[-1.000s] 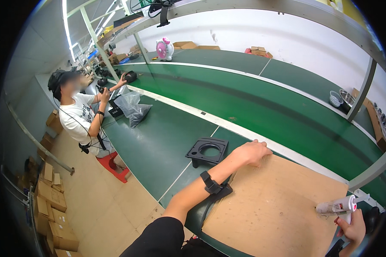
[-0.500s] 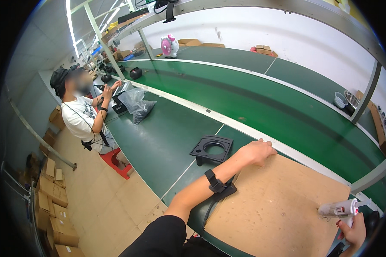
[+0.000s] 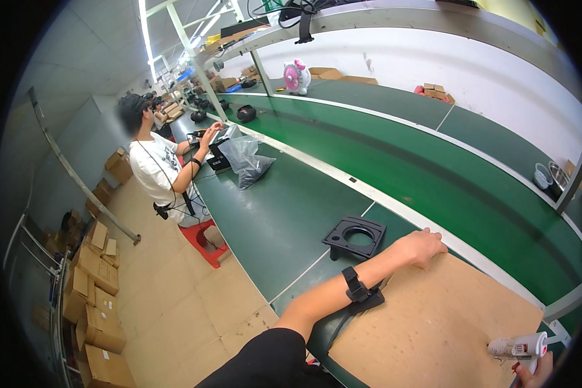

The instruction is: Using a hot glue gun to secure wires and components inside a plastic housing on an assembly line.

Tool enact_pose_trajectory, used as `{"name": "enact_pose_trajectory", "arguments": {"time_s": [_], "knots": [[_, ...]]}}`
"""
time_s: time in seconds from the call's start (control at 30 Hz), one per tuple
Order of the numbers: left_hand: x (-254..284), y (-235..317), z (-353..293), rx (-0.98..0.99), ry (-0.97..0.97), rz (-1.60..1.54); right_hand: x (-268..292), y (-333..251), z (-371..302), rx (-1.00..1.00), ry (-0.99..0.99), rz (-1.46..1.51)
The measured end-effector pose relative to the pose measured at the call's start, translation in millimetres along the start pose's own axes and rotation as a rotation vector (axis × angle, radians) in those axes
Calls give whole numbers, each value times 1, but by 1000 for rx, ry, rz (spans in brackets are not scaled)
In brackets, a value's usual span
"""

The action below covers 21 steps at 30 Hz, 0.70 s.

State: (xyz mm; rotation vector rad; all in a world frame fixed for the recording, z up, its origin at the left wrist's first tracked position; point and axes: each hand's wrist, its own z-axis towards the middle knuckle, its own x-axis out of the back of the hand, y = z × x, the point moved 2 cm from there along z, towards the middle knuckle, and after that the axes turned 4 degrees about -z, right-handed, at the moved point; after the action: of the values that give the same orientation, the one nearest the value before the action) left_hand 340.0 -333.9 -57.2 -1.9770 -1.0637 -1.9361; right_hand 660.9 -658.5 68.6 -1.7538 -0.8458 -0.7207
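My left hand [image 3: 423,247] is at the far left corner of a flat brown cardboard sheet [image 3: 433,317], fingers bent down over its edge. My left wrist wears a black strap with a small block on it. At the lower right, partly cut off by the picture's edge, my right hand [image 3: 535,371] grips the handle of a white pistol-grip tool [image 3: 520,346]. The tool's clear barrel points left, over the cardboard. Just beyond my left forearm, a black square plastic frame [image 3: 355,237] with a round hole stands on the green bench.
A clear bag of dark parts [image 3: 249,165] lies farther along the bench [image 3: 271,213]. Past it a co-worker [image 3: 158,161] sits by a red stool [image 3: 207,242], hands raised at the bench. Metal posts and an overhead rail frame the bench. Cardboard boxes [image 3: 100,323] line the floor at left.
The view has swung left, so the scene sits farther right and lower. My left hand stays at the cardboard's corner; my right hand still holds the tool. The co-worker's hands have lowered slightly.
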Motion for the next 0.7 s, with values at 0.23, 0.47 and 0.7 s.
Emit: {"name": "enact_pose_trajectory", "arguments": {"time_s": [0.23,0.47,0.7], "knots": [[3,1,-1,-14,1,2,-1,12,-3,-42,59,2],[16,-1,-7,-33,-116,-20,5,-18,-3,-166,-17,-30],[6,3,-2,-7,-97,15,4,-27,2,-64,-96,54]]}}
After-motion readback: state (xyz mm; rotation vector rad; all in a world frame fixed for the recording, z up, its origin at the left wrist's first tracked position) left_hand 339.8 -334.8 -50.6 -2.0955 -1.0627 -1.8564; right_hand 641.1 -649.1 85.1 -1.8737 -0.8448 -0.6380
